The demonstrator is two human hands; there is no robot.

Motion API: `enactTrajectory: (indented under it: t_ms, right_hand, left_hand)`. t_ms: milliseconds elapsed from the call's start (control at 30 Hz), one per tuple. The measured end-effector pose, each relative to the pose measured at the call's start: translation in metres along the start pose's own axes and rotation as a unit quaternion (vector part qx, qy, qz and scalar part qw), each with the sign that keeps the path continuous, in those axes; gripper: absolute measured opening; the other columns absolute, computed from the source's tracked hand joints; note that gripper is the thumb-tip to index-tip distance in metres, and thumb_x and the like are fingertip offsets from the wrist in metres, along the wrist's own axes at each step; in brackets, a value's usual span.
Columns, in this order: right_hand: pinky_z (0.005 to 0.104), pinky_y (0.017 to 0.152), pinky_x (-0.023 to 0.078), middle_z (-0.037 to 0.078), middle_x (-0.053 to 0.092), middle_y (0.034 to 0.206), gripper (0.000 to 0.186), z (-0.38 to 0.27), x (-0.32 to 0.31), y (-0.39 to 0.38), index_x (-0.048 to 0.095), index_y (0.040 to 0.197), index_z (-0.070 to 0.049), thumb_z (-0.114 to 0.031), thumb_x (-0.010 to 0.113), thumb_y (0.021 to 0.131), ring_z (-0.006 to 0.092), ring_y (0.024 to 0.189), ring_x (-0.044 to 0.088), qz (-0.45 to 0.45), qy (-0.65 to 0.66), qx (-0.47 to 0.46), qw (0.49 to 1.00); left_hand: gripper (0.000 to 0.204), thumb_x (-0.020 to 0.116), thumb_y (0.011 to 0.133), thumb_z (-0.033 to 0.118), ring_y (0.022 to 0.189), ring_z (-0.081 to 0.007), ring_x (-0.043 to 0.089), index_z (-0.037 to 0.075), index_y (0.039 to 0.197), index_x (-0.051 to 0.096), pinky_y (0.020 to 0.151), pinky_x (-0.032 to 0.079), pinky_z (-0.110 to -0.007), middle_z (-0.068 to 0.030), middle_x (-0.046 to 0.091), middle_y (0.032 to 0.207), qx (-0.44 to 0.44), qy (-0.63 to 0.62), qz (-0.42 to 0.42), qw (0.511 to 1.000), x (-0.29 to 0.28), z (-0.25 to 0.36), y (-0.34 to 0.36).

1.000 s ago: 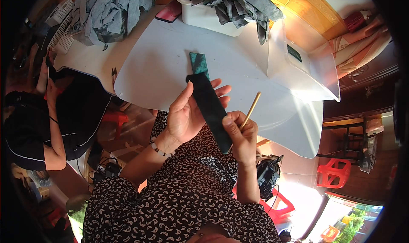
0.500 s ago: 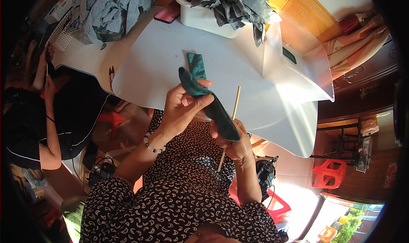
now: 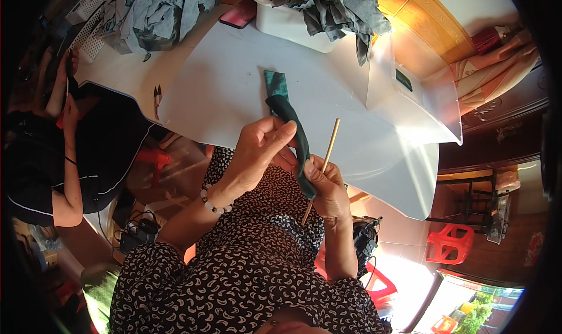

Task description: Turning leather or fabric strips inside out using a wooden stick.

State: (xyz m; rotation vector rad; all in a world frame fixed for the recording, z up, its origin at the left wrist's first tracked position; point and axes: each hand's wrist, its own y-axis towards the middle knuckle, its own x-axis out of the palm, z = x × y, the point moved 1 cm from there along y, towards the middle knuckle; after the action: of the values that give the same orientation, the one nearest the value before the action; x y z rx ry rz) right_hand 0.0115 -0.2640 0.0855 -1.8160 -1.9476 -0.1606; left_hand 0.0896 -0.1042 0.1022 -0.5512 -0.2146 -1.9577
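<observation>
At a white worktop's near edge, a person's two hands work close together on a dark green cloth strip; the left grip, its forearm slanting in from below left with a beaded bracelet at the wrist, pinches the strip's middle between thumb and fingers; the right grip, its forearm rising almost upright, is closed, thumb pressed near the strip's lower end, with a thin stick slanting through it, one tip above the knuckles and the other pointing down toward a black patterned dress; the strip curves between the two, its upper end reaching past the left grip.

Just beyond that end, a second green cloth piece lies flat; bare white surface opens on both sides of it, and the worktop's edge passes behind the hands; to the right of the right grip, sunlight streaks the surface near a translucent box.

Well ahead of both grips stand a white bin heaped with grey cloth and, beside it, a red phone; far left of the left grip, a co-worker holds a slim rod; red stools stand to the right, below the worktop.
</observation>
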Motion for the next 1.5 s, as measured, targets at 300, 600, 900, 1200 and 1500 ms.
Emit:
enactTrajectory:
  t_ms: [300,600,900,1200,1500]
  right_hand:
    - [0.018,0.059,0.031,-0.009,0.051,0.073,0.026,0.001,-0.001,-0.002,0.06,0.089,-0.007,-0.027,0.052,0.103,0.0008,0.066,0.041,-0.017,-0.057,-0.02,0.998]
    - [0.0191,0.06,0.04,-0.005,0.057,0.076,0.032,-0.008,-0.003,-0.002,0.063,0.101,0.0,-0.031,0.054,0.102,0.0027,0.068,0.048,0.055,-0.16,-0.033,0.985]
    - [0.0205,0.065,0.043,-0.002,0.063,0.081,0.024,-0.018,0.005,0.0,0.065,0.11,0.003,-0.018,0.062,0.098,0.0053,0.071,0.054,0.058,-0.191,-0.124,0.972]
    - [0.0176,0.047,0.027,-0.006,0.057,0.075,0.011,-0.017,0.009,-0.003,0.064,0.088,0.0,-0.001,0.074,0.084,-0.0024,0.056,0.037,0.139,-0.212,-0.118,0.96]
    - [0.0184,0.047,0.025,-0.006,0.055,0.076,0.015,-0.016,0.009,-0.004,0.064,0.089,-0.002,0.0,0.076,0.08,-0.0013,0.056,0.036,0.143,-0.319,-0.145,0.926]
  left_hand:
    - [0.026,0.065,0.095,0.024,0.07,-0.0135,0.069,-0.002,0.096,0.066,0.06,0.059,-0.024,-0.0076,0.068,0.082,-0.076,0.03,-0.023,0.996,-0.012,-0.01,-0.01]
    - [0.015,0.066,0.094,0.012,0.077,-0.0081,0.067,-0.001,0.101,0.067,0.067,0.058,-0.022,-0.0034,0.069,0.087,0.025,0.05,-0.006,0.998,-0.013,-0.021,-0.013]
    - [0.022,0.061,0.095,0.003,0.09,-0.0096,0.064,0.0,0.117,0.06,0.077,0.057,-0.025,-0.004,0.066,0.102,0.101,0.119,-0.115,0.981,-0.026,-0.032,-0.018]
    - [0.022,0.065,0.094,0.01,0.082,-0.0082,0.066,-0.001,0.111,0.057,0.072,0.056,-0.021,-0.0035,0.065,0.091,0.069,0.054,0.03,0.996,-0.015,-0.029,-0.015]
    - [0.016,0.067,0.094,0.011,0.082,-0.0096,0.064,-0.004,0.1,0.062,0.071,0.057,-0.025,-0.0046,0.065,0.088,0.009,0.082,-0.041,0.996,-0.01,-0.031,-0.018]
